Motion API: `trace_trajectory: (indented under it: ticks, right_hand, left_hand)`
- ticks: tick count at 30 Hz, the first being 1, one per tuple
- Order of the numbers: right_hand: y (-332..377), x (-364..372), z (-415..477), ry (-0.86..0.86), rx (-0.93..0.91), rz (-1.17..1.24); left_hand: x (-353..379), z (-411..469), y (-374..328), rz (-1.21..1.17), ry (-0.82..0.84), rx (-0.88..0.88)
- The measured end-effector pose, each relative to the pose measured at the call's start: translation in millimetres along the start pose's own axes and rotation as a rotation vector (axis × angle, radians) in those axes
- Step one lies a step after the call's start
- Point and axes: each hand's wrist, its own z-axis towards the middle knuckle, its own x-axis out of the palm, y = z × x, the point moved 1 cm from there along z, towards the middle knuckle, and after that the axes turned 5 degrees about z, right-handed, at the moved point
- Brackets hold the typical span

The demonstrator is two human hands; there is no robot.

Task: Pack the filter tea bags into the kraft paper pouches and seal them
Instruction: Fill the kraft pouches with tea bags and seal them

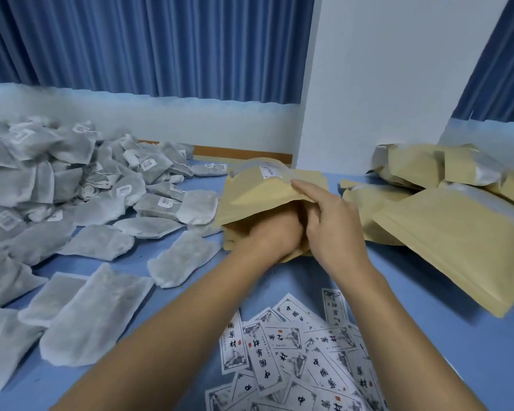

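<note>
A kraft pouch [261,194] is held open at the middle of a blue desk [428,336], its mouth turned toward the person. The left hand [270,235] is pushed into the mouth as far as the knuckles; its fingers are hidden by the paper, so it cannot be told whether its grip is open or closed. The upper lip of the pouch is pinched by the right hand [330,223] — the grip is closed on the paper, with the forefinger laid straight along the top face. A grey tea bag with a white tag [269,172] is seen at the far end of the pouch, though whether inside or behind it is unclear.

Loose tea bags [72,179] are heaped along the left side of the desk, some spread flat near the left forearm. To the right, just beside the held pouch, filled pouches [445,232] are piled against one another. Printed labels [294,351] are scattered on the desk between the two forearms. Behind the desk, a white wall [383,69] is flanked by a blue pleated curtain [131,40].
</note>
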Motion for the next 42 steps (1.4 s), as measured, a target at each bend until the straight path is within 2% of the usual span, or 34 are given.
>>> trace_trajectory:
  ticks: [1,3,4,5,6,7,9,10,12,14,16,20,23,25,27,29,31,33,35,38,42]
  right_hand:
    - [-0.3,-0.5,0.6,-0.024,0.012,0.003]
    - [0.1,-4.0,2.1,-0.069,0.026,0.019]
    - [0.7,-5.9,2.0,-0.09,0.023,0.025]
    - [1.6,-7.6,2.1,-0.11,0.015,0.028]
    - [2.4,-9.1,2.0,-0.121,0.007,0.029]
    - [3.4,-10.1,1.9,-0.128,0.002,0.035]
    - [5.1,-11.2,1.5,-0.13,0.001,0.049]
    - [5.2,-11.2,0.6,-0.123,0.013,0.046]
    - [6.3,-9.8,-2.9,-0.092,0.044,0.037]
    - [9.7,-5.8,-7.8,-0.019,0.025,0.038]
    - [11.1,-3.3,-16.0,0.086,-0.024,0.059]
    - [-10.6,-13.4,-39.2,0.33,-0.07,0.059]
    - [-29.9,-25.1,-62.0,0.43,0.043,0.278]
    - [-33.6,-32.7,-75.5,0.369,0.129,0.526]
    - [-33.1,-39.6,-87.2,0.127,0.27,0.762]
    - [-32.2,-42.6,-92.2,-0.076,0.497,0.866]
    - [-31.3,-37.9,-94.1,-0.02,0.7,0.865]
    - [-28.5,-30.0,-94.7,0.047,0.811,0.922]
    - [-27.2,-26.6,-94.8,0.01,0.829,0.98]
    - [-24.3,-25.5,-93.0,-0.015,0.73,1.06]
    - [-5.3,-16.2,-103.1,0.211,0.601,1.063]
  left_hand:
    - [0.7,-14.0,-2.7,-0.084,-0.097,0.047]
    - [3.1,-55.5,-6.8,-0.249,-0.463,0.21]
    - [7.2,-77.5,-6.6,-0.338,-0.591,0.263]
    - [12.6,-96.2,-3.6,-0.47,-0.674,0.282]
    - [16.4,-109.2,-3.1,-0.655,-0.703,0.209]
    - [18.2,-117.2,-1.8,-0.86,-0.699,0.09]
    - [13.3,-121.0,5.2,-1.243,-0.632,-0.29]
    - [9.8,-118.3,12.1,-1.358,-0.538,-0.464]
    - [-1.5,-108.7,26.2,-1.391,-0.299,-0.607]
    - [-12.8,-100.1,39.3,-1.316,-0.168,-0.607]
    - [-14.9,-96.0,47.9,-1.291,-0.123,-0.583]
    - [-12.5,-99.7,60.0,-1.502,-0.235,-0.565]
    - [-3.6,-106.9,56.2,-1.604,-0.273,-0.555]
    - [3.6,-110.8,49.8,-1.632,-0.286,-0.552]
    - [6.8,-114.1,46.3,-1.661,-0.299,-0.552]
    - [7.0,-116.7,44.2,-1.647,-0.283,-0.534]
    - [11.4,-119.0,41.4,-1.595,-0.225,-0.497]
    - [15.2,-120.6,36.7,-1.555,-0.153,-0.474]
    - [17.7,-121.2,33.5,-1.572,-0.119,-0.514]
    - [19.7,-124.1,29.5,-1.68,-0.16,-0.581]
    - [29.5,-129.8,15.0,-1.611,-0.088,-0.501]
